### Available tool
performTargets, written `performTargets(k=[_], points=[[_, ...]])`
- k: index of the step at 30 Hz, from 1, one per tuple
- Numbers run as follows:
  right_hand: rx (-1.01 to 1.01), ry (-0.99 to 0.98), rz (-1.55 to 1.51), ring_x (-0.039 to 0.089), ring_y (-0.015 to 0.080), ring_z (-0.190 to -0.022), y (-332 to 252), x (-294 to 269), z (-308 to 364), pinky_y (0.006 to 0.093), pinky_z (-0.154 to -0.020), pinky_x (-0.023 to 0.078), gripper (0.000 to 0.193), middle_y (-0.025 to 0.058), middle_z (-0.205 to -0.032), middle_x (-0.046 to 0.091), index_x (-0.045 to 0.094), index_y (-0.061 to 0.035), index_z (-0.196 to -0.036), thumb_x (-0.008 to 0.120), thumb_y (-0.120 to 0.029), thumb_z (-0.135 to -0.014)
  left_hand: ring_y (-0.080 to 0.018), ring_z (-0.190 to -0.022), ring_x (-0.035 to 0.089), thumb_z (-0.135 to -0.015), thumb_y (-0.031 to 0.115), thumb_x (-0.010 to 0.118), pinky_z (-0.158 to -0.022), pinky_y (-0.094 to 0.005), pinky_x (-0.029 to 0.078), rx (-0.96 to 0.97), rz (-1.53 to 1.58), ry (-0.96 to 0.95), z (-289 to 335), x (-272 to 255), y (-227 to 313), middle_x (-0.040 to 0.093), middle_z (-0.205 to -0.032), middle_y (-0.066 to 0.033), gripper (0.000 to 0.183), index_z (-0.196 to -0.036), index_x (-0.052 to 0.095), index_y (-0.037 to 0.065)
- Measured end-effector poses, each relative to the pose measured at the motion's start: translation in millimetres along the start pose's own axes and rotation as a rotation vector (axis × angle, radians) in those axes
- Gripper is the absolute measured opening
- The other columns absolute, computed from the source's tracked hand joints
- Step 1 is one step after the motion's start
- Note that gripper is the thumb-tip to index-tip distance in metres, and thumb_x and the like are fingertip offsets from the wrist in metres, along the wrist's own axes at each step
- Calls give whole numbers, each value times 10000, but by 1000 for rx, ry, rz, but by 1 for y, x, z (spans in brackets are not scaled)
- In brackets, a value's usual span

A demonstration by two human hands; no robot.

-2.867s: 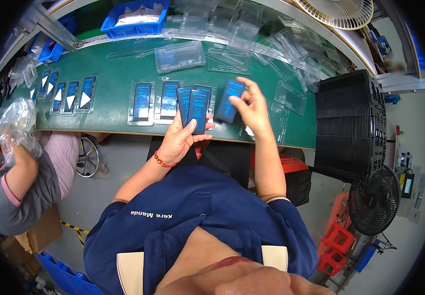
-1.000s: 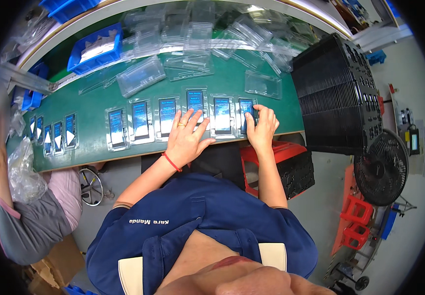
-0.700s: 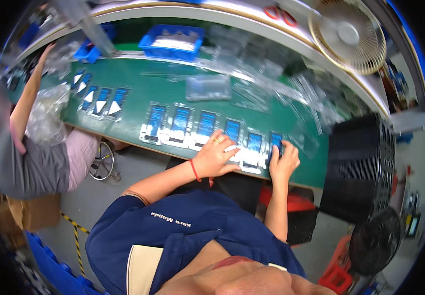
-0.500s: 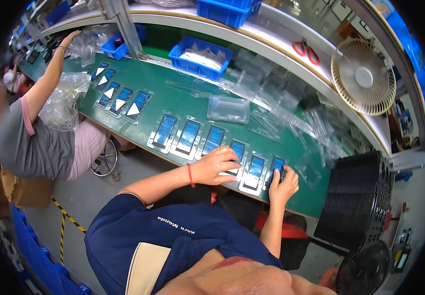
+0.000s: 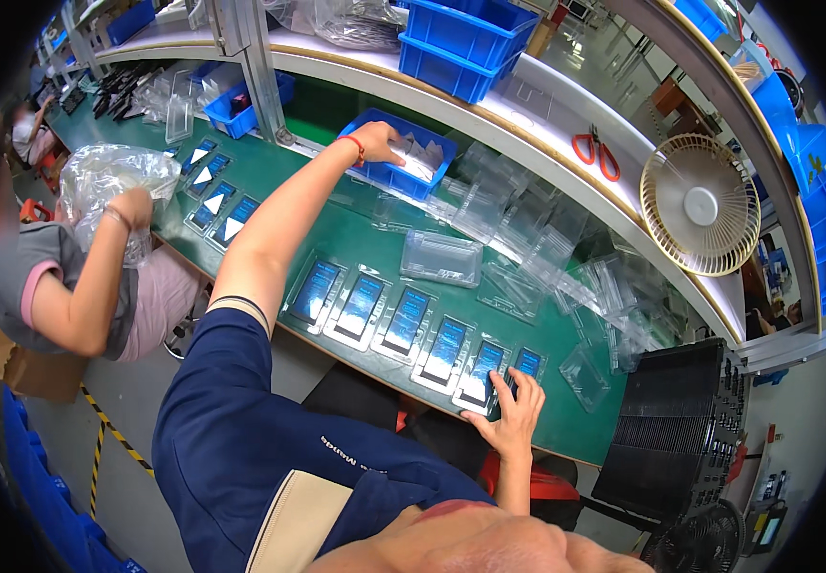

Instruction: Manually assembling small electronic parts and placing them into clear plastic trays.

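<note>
A row of several clear plastic trays (image 5: pixel 403 322), each with a flat blue rectangular piece in it, lies along the near edge of the green table (image 5: pixel 337 220). My right hand (image 5: pixel 513 413) rests with spread fingers at the right end of that row, touching the last tray (image 5: pixel 526 364), and holds nothing. My left arm stretches far across the table. My left hand (image 5: pixel 378 148) is inside a blue bin (image 5: pixel 386 177) of small whitish packets (image 5: pixel 423 159), fingers curled over them; whether it grips one is unclear.
A short stack of clear lids (image 5: pixel 442 258) and loose clear shells (image 5: pixel 547 258) lie behind the row. A white fan (image 5: pixel 699 205), red scissors (image 5: pixel 593 153) and blue bins (image 5: pixel 461 38) stand on the shelf. Black stacked trays (image 5: pixel 680 430) are right. A seated person's hand (image 5: pixel 131 205) holds a plastic bag at left.
My left hand left the row of trays and reached up into the blue bin. My right hand stayed at the row's right end. The view swung left.
</note>
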State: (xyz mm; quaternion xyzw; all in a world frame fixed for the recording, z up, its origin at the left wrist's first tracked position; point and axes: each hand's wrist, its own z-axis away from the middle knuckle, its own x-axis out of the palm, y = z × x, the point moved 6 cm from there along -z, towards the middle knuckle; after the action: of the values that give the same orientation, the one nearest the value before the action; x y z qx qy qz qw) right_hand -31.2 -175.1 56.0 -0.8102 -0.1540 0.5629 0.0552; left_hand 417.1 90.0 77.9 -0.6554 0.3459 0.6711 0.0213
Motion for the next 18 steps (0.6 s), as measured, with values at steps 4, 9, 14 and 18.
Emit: performTargets(k=[4,9,14,18], points=[[26,8,-15,475,335,-1130,-1,-2,-1,459,-959,354,692,143,-1200,542,639,-108,-1159,819,-466,-595,-332,-1095,607,-710,308,795,-961,-353,475,-64,-149,-148,-21,13,-11,638,-1183,-189,584,-1205,641,39],[24,17,-20,477,334,-1130,0,-2,-2,458,-958,354,689,141,-1196,543,641,-103,-1151,820,-463,-591,-337,-1020,640,-757,159,693,-899,-372,507,-104,-277,-70,-25,12,-16,673,-1063,-193,354,-1102,700,74],[25,23,-23,479,333,-1128,1,-3,-2,459,-954,356,677,139,-1190,546,643,-98,-1144,820,-451,-593,-347,-961,650,-781,87,579,-878,-397,514,-95,-238,148,-19,1,-16,682,-1008,-190,281,-1022,724,88],[29,39,-36,481,331,-1128,2,-4,-3,461,-953,356,676,137,-1191,547,644,-98,-1144,822,-446,-592,-346,-961,647,-781,99,577,-884,-402,511,-59,-200,172,-23,1,-29,685,-1006,-183,283,-1026,719,88]])
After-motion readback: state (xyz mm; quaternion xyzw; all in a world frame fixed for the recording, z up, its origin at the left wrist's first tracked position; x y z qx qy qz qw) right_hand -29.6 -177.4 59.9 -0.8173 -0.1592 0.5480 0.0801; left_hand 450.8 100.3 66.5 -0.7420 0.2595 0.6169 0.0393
